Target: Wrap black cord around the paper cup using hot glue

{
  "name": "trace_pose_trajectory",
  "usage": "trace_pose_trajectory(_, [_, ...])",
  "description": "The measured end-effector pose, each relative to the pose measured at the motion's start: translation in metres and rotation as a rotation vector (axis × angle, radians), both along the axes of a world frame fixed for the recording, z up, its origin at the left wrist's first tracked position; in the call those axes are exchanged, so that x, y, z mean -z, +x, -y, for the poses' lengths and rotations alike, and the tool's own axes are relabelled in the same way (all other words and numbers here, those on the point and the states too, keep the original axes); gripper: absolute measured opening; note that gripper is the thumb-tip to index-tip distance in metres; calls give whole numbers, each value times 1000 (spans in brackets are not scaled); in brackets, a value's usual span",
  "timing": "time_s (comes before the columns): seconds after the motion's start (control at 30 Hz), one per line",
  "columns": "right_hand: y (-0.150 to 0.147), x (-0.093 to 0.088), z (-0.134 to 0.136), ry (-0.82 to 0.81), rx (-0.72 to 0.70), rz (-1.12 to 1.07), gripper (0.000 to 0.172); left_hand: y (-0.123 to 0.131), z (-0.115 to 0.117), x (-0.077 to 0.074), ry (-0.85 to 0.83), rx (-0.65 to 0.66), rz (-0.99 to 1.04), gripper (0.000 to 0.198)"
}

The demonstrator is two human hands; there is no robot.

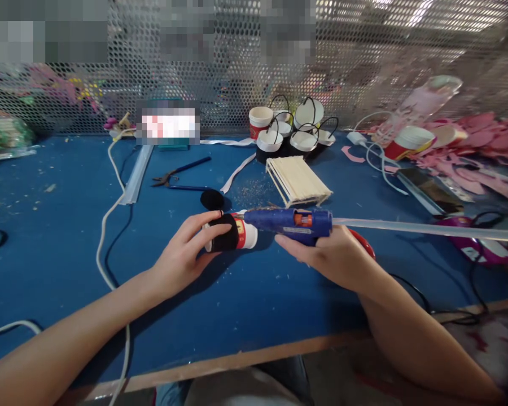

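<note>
My left hand [190, 248] is closed round a small paper cup [248, 234] that lies on its side, red and white, with a black fabric band [225, 235] wrapped about it. My right hand [322, 254] grips a blue hot glue gun [285, 221], whose long clear glue stick [406, 227] sticks out at the back to the right. The gun's nozzle meets the cup near the edge of the black band, close to my left fingertips. Just behind the cup lies a round black piece [212, 199].
Behind stand several black-banded cups [303, 141] with thin black handles and a stack of wooden sticks [302, 179]. Blue-handled pliers [182, 175], glue sticks [138, 175] and a white cable [104, 248] lie left. A phone [429, 192] and pink scraps [474, 146] are right.
</note>
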State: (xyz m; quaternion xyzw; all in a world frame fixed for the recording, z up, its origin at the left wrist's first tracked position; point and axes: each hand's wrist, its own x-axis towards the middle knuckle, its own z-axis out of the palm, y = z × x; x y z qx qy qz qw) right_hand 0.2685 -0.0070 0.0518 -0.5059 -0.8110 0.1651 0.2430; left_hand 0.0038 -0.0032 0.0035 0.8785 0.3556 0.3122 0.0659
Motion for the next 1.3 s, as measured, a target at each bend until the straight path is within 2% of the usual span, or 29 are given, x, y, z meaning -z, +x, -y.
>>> trace_pose_trajectory(0.5, [0,1,3,57,-12,62,22,1,0,2,10,-36,24,40])
trace_pose_trajectory(0.73, [0,1,2,95,-44,146,22,1,1,2,9,0,17,37])
trace_pose_trajectory(1.07, [2,-1,8,348,-124,408,23,2,0,-1,-135,-68,147,47])
trace_pose_trajectory(1.3, [-1,-6,9,299,-138,306,31,1,-1,-2,-266,-62,255,49])
